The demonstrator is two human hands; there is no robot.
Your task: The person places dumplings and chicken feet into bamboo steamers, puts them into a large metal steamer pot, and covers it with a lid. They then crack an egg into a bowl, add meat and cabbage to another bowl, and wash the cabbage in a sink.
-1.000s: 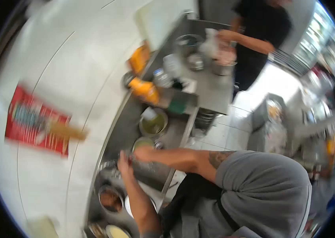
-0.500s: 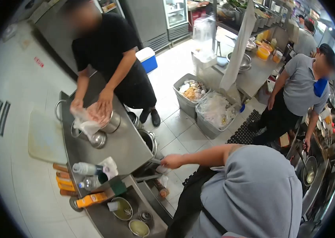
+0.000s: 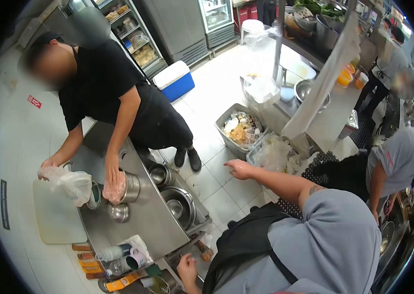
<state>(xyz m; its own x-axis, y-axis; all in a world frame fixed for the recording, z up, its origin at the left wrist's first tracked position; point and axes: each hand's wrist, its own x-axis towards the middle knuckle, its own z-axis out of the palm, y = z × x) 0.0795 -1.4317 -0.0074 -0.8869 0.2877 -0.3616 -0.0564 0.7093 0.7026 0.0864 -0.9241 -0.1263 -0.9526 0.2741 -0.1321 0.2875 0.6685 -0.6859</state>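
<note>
My right hand (image 3: 239, 169) is stretched out over the tiled floor, forefinger extended, holding nothing. Below it in the view, my left hand (image 3: 187, 268) hangs near the sink end of the steel counter (image 3: 160, 213); its fingers are loosely bent and apart, with nothing visible in them. Near my hands, beneath the counter, stand a large steel pot (image 3: 180, 208) and a smaller pot (image 3: 158, 174). Across the counter, a co-worker in black presses raw, pinkish meat (image 3: 114, 188) against a steel container (image 3: 130, 186) with one hand. The co-worker's other hand holds a clear plastic bag (image 3: 67, 183).
Grey bins of waste (image 3: 240, 128) and plastic (image 3: 270, 154) stand on the floor. A blue-and-white cooler (image 3: 175, 83) is behind the co-worker. Bottles (image 3: 114, 252) crowd the counter's end. Another person in grey (image 3: 398, 157) is by the stove at right.
My right hand has let go of a grey metal piece at the counter edge and moved up and right. My left hand has come into view. The co-worker's bag has moved away from the meat.
</note>
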